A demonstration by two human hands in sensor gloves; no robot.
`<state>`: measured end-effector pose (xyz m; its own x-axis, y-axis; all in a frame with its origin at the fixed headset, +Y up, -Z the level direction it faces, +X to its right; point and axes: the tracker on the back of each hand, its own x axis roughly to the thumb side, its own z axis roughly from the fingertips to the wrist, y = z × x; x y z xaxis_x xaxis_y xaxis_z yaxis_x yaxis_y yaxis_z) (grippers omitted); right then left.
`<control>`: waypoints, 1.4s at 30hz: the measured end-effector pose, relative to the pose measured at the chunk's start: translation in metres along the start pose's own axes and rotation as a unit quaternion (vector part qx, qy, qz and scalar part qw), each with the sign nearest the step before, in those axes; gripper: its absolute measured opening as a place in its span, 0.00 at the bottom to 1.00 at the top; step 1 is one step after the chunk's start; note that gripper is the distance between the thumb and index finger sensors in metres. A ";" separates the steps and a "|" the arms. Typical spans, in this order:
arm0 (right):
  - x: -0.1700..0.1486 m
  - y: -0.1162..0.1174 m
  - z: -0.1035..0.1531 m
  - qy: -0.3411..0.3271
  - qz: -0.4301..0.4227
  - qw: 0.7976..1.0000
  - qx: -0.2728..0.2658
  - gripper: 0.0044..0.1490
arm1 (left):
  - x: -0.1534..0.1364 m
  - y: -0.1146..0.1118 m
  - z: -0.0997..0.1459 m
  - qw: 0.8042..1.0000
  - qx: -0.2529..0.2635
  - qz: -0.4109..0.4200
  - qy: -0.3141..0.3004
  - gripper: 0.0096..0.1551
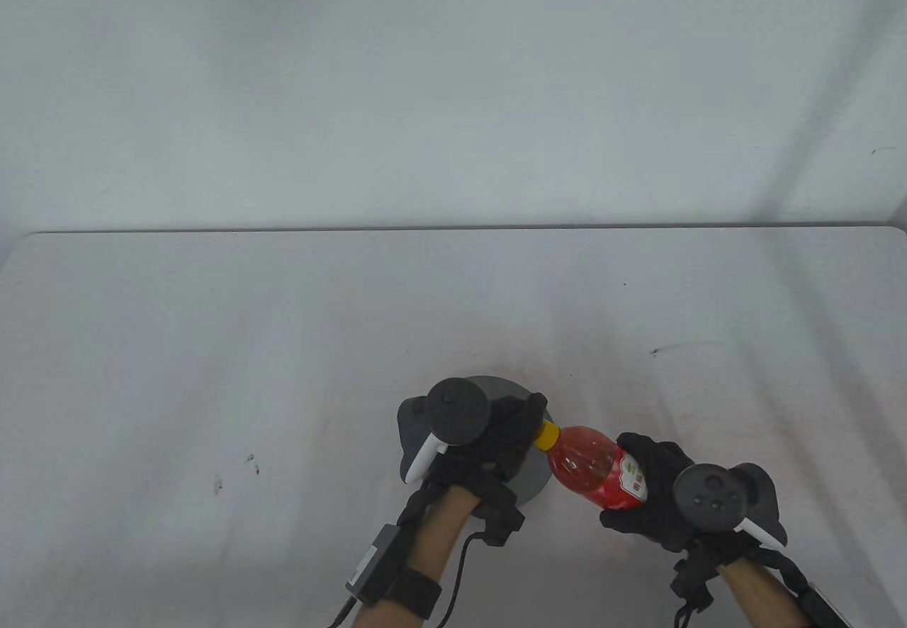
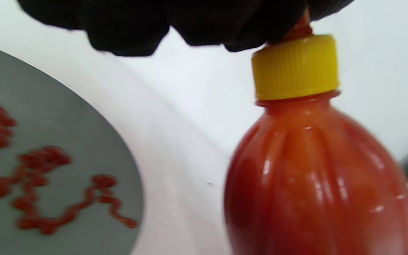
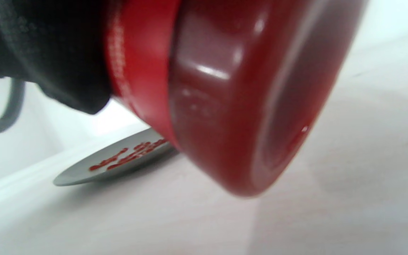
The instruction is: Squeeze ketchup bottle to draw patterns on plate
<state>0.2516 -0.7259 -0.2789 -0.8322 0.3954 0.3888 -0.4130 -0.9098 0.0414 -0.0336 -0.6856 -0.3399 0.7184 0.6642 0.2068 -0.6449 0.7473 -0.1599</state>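
Observation:
A red ketchup bottle point(image 1: 588, 468) with a yellow cap point(image 1: 547, 436) lies tilted, cap toward the left. My right hand point(image 1: 655, 475) grips its labelled body. My left hand point(image 1: 524, 422) hovers over the grey plate point(image 1: 540, 480), and its fingertips point(image 2: 225, 21) close over the red nozzle tip above the yellow cap point(image 2: 296, 67). The plate point(image 2: 66, 120) carries wavy ketchup lines point(image 2: 48, 187). The right wrist view shows the bottle's base point(image 3: 246, 106) just above the table, with the plate point(image 3: 83, 173) behind it. Much of the plate is hidden under my left hand in the table view.
The white table point(image 1: 283, 344) stretches far and to both sides, with a few small dark specks point(image 1: 251, 459). Its far edge point(image 1: 453, 230) meets a pale wall. A cable point(image 1: 457, 578) trails from my left wrist.

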 end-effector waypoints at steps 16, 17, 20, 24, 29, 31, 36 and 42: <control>-0.004 -0.002 0.000 -0.006 -0.058 0.998 0.010 0.62 | 0.000 0.001 -0.006 0.986 -0.017 0.139 -0.086 0.28; -0.004 -0.002 -0.001 -0.005 -0.065 0.998 0.013 0.62 | 0.000 0.003 -0.006 0.986 -0.008 0.140 -0.092 0.27; -0.003 -0.004 -0.003 -0.016 -0.071 0.997 0.022 0.62 | 0.002 0.008 -0.006 0.987 -0.012 0.128 -0.100 0.27; -0.004 -0.008 -0.003 -0.010 -0.069 0.997 0.022 0.62 | 0.006 0.011 -0.004 0.992 -0.029 0.094 -0.076 0.28; -0.009 -0.013 -0.001 0.005 -0.058 0.998 0.007 0.63 | -0.008 0.022 0.006 0.992 -0.066 0.080 -0.078 0.34; -0.016 -0.018 0.000 0.023 -0.087 0.996 -0.009 0.63 | -0.018 0.031 0.015 0.996 -0.051 0.023 -0.065 0.36; -0.041 -0.037 0.005 0.069 -0.197 0.974 -0.090 0.64 | -0.064 0.047 0.036 0.982 -0.114 -0.150 0.017 0.41; -0.072 -0.061 -0.009 0.109 -0.260 0.947 -0.154 0.66 | -0.110 0.054 0.045 0.959 -0.070 -0.268 0.063 0.48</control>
<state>0.3333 -0.6974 -0.3180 -0.5287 0.8275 0.1891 -0.8488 -0.5177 -0.1075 -0.1595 -0.7189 -0.3276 0.9684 0.1742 0.1788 -0.1392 0.9714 -0.1924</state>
